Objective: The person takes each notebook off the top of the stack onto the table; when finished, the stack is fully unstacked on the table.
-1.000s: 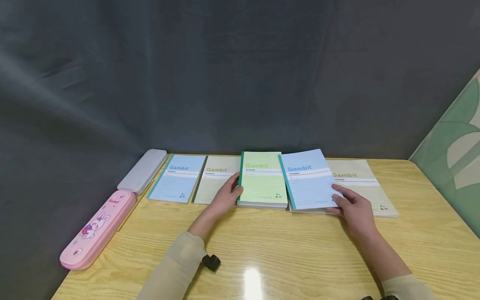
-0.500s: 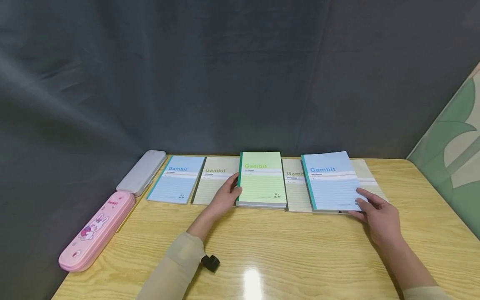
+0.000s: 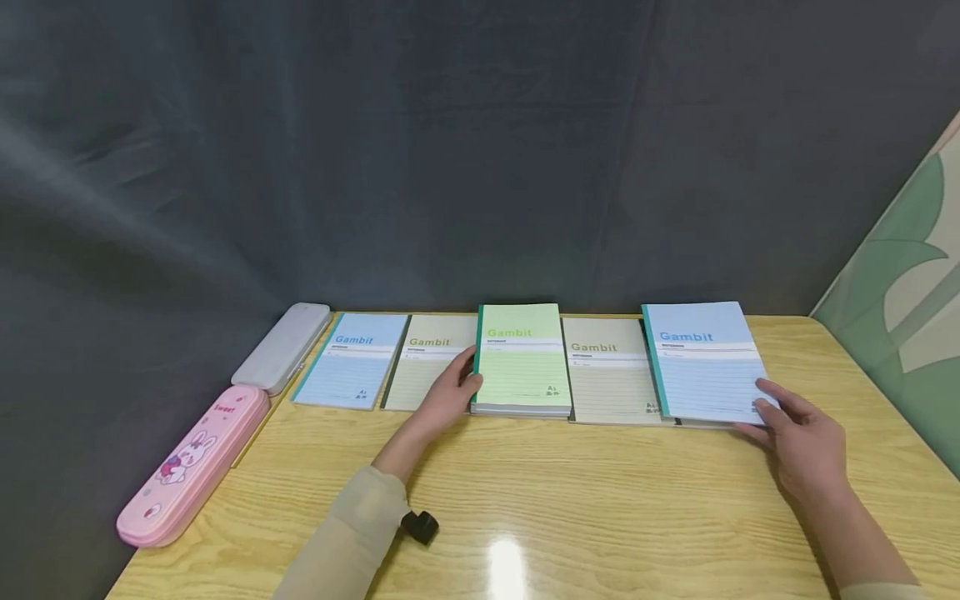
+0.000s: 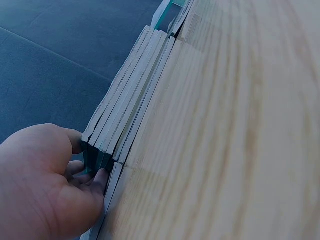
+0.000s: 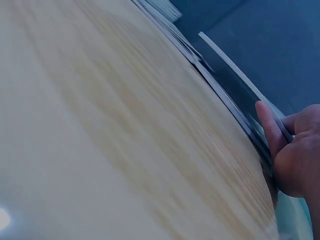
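In the head view, my right hand pinches the lower right edge of a blue notebook. The right wrist view shows this held notebook edge-on, raised above the books lying on the table, with my right hand at its near end. My left hand holds the green spine side of a stack of notebooks with a light green cover on top. From the left wrist view, page edges of several notebooks show in that stack, and my left hand grips the spine end.
Beige notebooks lie either side of the stack; another beige one is mostly hidden under the held notebook. Further left lie a second blue notebook, a whitish case and a pink pencil case. Dark cloth rises behind the table.
My right hand has carried the blue notebook rightward, away from the green-topped stack, uncovering a beige notebook beside it. My left hand has stayed on the stack.
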### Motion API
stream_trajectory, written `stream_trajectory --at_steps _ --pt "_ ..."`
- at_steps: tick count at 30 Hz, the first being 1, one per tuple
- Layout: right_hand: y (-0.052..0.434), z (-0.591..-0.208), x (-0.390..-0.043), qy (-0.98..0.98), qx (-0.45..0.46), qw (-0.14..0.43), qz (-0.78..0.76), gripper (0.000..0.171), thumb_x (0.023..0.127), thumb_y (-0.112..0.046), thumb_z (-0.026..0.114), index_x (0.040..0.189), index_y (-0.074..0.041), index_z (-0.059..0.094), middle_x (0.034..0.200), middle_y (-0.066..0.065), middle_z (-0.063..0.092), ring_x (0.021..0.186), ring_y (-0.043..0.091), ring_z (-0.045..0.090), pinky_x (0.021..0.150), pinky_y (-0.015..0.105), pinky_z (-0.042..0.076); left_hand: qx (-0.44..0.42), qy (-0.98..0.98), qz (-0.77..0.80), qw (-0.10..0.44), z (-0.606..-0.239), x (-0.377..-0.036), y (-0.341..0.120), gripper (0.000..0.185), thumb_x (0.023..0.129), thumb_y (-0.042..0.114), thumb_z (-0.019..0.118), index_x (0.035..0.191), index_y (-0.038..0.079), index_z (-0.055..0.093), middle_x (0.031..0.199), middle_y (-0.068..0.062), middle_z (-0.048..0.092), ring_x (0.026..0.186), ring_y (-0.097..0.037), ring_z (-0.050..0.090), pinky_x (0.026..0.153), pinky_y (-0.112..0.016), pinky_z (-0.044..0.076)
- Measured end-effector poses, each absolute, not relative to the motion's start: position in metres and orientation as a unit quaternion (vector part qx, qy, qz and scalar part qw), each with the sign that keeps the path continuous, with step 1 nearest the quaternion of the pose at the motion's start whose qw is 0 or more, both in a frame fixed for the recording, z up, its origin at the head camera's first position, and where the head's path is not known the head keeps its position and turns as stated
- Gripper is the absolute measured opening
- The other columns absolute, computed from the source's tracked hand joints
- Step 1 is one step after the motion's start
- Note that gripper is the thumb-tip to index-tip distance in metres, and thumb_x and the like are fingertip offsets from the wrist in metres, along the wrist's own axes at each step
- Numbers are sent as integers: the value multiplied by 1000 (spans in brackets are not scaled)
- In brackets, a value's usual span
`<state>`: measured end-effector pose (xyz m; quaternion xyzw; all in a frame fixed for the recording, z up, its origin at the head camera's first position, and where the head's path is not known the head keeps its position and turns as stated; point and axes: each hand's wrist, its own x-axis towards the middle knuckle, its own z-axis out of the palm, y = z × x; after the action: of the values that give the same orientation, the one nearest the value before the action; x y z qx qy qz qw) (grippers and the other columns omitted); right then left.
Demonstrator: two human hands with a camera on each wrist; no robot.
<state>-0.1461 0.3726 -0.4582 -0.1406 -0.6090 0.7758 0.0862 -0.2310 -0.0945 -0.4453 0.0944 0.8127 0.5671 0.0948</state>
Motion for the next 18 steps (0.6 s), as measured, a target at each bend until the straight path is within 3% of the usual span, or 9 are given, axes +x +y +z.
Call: stream_trajectory --at_steps 3,6,11,18 --pt "385 -459 -145 -594 -142 93 786 42 96 -12 70 138 -15 65 142 7 39 89 1 68 71 31 60 94 810 571 96 -447 -232 -95 59 110 21 46 162 11 21 160 -18 32 147 -35 31 118 -49 31" --pt "397 -460 -144 -587 -156 97 788 37 97 -11 69 133 -18 69 147 5 36 86 1 68 70 31 61 92 809 573 100 -447 -233 -95 59 110 17 45 162 7 20 160 -21 31 147 -38 30 117 -52 30" --pt "413 -462 -142 -574 -170 101 795 33 97 -9 68 128 -19 72 140 -3 42 85 2 69 70 31 61 88 810 570 108 -445 -236 -95 59 109 11 45 161 1 19 159 -25 31 146 -41 30 117 -53 30" --pt "426 -464 -142 -569 -154 96 802 25 97 -7 68 117 -19 78 124 -9 50 83 4 70 69 31 61 86 813 568 96 -446 -233 -93 59 109 19 47 162 9 22 160 -19 33 147 -36 32 118 -49 30"
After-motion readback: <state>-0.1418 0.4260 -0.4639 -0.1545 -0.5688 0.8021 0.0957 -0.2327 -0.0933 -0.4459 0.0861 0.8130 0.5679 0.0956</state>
